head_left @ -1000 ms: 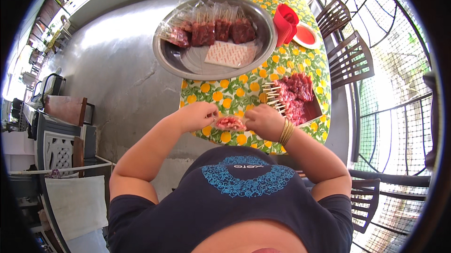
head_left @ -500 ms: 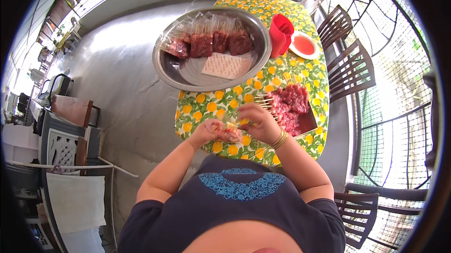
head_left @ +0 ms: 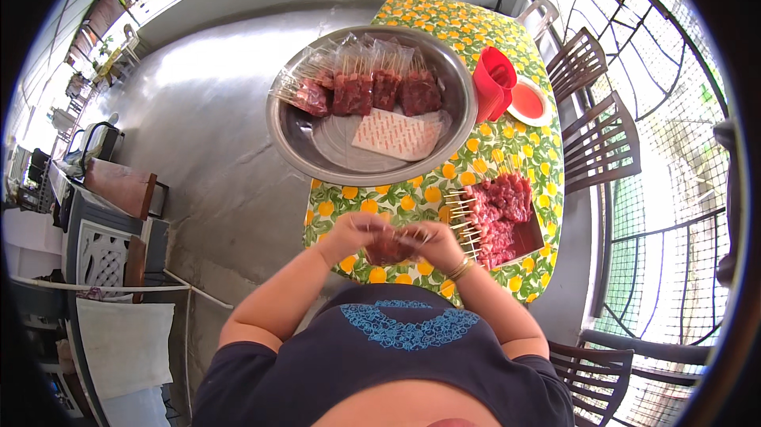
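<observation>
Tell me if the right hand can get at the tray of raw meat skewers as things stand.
Probably yes: the tray of raw meat skewers lies just beside the right hand with nothing between, though both hands grip a piece of meat.

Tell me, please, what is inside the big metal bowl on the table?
The metal bowl holds clear bags of skewered red meat along its far side and a flat white packet nearer the middle. What lies under the bags is covered.

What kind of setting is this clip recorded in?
Probably a covered home patio or veranda used for food preparation. A table under a lemon-print cloth stands on bare concrete floor, wooden chairs line one side, and a metal railing with mesh opens onto greenery.
</observation>
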`<control>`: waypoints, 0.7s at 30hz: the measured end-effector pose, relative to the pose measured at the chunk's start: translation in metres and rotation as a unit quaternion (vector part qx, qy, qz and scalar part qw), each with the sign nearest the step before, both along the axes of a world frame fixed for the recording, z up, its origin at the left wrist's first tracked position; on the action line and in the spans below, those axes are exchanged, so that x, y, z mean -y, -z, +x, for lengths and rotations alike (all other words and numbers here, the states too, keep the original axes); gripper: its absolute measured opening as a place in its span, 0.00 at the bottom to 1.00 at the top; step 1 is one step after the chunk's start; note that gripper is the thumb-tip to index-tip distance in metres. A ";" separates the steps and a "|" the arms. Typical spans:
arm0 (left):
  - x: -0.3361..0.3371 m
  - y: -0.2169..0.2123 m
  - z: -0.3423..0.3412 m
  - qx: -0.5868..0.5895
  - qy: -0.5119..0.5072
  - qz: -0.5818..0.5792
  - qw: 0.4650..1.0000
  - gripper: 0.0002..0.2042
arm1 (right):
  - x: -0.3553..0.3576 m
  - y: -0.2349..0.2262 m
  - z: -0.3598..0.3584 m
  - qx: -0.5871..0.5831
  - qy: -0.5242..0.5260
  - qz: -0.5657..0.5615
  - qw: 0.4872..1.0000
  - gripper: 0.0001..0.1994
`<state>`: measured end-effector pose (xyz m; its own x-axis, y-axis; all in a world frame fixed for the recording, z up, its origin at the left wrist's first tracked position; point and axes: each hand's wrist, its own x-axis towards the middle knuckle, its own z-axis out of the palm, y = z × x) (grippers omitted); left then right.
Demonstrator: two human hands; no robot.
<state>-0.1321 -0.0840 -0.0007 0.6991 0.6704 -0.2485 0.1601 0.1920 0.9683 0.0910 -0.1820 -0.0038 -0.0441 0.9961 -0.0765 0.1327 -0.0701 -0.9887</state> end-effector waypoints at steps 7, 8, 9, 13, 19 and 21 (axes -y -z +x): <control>-0.139 -0.155 0.018 0.203 -0.055 0.025 0.977 0.13 | -0.146 -0.151 0.018 -0.143 0.058 0.097 0.983 0.09; -0.161 -0.167 0.023 0.223 -0.050 0.052 0.972 0.12 | -0.171 -0.164 0.022 -0.129 0.099 0.068 0.984 0.11; -0.183 -0.175 0.025 0.211 -0.052 0.053 0.975 0.12 | -0.192 -0.171 0.027 -0.170 0.101 0.118 0.973 0.12; -0.269 -0.154 0.039 0.174 -0.063 0.122 0.975 0.11 | -0.272 -0.138 0.056 -0.261 0.264 0.194 0.908 0.19; -0.378 -0.049 0.052 0.059 -0.101 0.219 0.969 0.12 | -0.334 0.037 0.081 0.438 0.079 -0.211 0.870 0.26; -0.407 -0.025 0.047 0.067 -0.121 0.159 0.977 0.13 | -0.326 0.074 0.068 0.525 0.069 -0.250 0.810 0.38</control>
<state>-0.0854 0.3229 0.0241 0.5217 0.8491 0.0826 0.0154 -0.1061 0.9942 0.1591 0.1442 -0.0780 0.4166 0.8184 -0.3957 0.8395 -0.5134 -0.1779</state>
